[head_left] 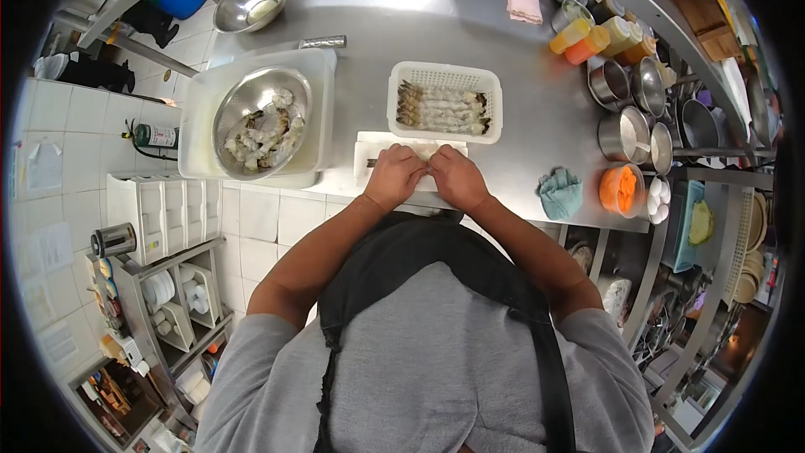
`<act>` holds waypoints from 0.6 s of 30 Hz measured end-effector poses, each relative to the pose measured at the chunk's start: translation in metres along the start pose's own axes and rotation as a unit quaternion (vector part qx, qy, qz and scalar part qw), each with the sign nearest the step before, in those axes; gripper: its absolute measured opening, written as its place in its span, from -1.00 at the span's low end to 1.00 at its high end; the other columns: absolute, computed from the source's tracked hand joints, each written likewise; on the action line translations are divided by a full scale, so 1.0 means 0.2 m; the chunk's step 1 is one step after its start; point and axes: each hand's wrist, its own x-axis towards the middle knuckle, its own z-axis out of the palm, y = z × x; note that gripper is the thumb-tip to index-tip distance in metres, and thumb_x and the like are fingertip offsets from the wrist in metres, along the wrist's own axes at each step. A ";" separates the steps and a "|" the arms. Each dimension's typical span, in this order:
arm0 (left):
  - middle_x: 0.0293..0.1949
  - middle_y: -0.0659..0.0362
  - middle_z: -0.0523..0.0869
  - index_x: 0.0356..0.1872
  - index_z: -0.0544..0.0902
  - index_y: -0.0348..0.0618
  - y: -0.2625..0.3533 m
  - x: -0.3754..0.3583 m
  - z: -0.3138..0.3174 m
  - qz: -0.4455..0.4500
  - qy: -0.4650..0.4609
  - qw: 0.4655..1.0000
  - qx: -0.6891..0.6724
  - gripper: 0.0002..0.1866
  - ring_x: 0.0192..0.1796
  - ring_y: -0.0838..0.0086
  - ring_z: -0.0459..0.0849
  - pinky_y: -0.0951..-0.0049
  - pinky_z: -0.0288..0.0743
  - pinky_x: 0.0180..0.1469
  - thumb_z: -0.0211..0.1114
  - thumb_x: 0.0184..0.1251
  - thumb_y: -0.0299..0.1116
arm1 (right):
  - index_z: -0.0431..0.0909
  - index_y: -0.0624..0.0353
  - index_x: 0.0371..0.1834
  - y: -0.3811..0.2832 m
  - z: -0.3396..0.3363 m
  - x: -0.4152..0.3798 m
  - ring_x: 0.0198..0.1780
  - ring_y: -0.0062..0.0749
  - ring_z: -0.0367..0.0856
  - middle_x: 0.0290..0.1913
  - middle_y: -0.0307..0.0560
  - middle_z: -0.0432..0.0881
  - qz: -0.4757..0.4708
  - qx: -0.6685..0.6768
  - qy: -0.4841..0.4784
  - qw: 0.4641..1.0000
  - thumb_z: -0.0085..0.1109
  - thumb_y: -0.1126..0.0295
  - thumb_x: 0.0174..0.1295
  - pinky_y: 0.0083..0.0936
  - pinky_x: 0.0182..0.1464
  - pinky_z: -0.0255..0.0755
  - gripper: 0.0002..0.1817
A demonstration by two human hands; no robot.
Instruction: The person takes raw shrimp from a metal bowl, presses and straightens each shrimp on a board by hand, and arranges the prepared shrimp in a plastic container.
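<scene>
Both my hands are meeting, knuckle to knuckle, straight out in front of my chest.

I am holding my left hand and my right hand side by side, touching at the inner edges, backs facing up and fingers curling down and forward so the fingertips are hiding from view. My bare forearms are running in from wide-set elbows and converging toward the wrists, forming a narrow V. Short grey sleeves are covering my upper arms.
</scene>
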 end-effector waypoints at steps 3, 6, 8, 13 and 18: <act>-0.25 0.10 0.75 -0.22 0.87 -0.11 -0.02 0.01 -0.01 0.022 -0.001 1.000 -0.001 -0.89 -0.13 0.03 0.69 0.01 0.57 -0.03 0.59 0.26 -0.48 | 0.66 0.20 -0.14 0.00 0.01 0.01 -0.02 0.11 0.73 -0.09 0.07 0.61 -0.005 -0.017 0.000 1.000 0.23 0.46 0.42 -0.03 0.01 0.69 -0.93; -0.25 0.11 0.75 -0.22 0.87 -0.10 -0.03 0.04 -0.03 0.028 -0.029 0.999 -0.002 -0.91 -0.12 0.04 0.69 0.00 0.56 -0.02 0.57 0.28 -0.47 | 0.69 0.18 -0.12 0.02 -0.01 0.02 0.02 0.07 0.73 -0.08 0.05 0.62 -0.009 -0.035 -0.034 0.999 0.23 0.47 0.40 -0.04 0.05 0.69 -0.91; -0.24 0.12 0.75 -0.22 0.87 -0.10 -0.03 0.04 -0.04 0.030 -0.049 0.998 0.004 -0.93 -0.11 0.05 0.70 0.00 0.56 0.00 0.55 0.31 -0.45 | 0.72 0.16 -0.09 0.04 -0.01 0.02 0.06 0.05 0.72 -0.07 0.03 0.62 -0.034 -0.042 -0.033 0.998 0.23 0.48 0.40 -0.06 0.09 0.69 -0.88; -0.15 0.14 0.80 -0.13 0.89 -0.08 -0.07 0.04 -0.04 0.031 -0.089 0.995 0.025 -0.89 -0.02 0.06 0.73 0.01 0.57 0.11 0.51 0.40 -0.40 | 0.76 0.11 -0.04 0.08 -0.07 0.04 0.13 0.00 0.71 -0.02 -0.01 0.65 -0.075 -0.061 -0.060 0.993 0.26 0.45 0.39 -0.07 0.17 0.67 -0.84; -0.06 0.17 0.83 0.02 0.90 -0.01 0.02 0.03 -0.04 -0.011 -0.025 0.999 0.020 -0.76 0.15 0.14 0.74 0.06 0.54 0.20 0.58 0.37 -0.32 | 0.75 0.15 -0.11 0.01 -0.13 -0.02 0.10 0.01 0.70 -0.05 0.00 0.68 -0.036 -0.021 0.053 0.998 0.30 0.39 0.39 -0.06 0.21 0.63 -0.88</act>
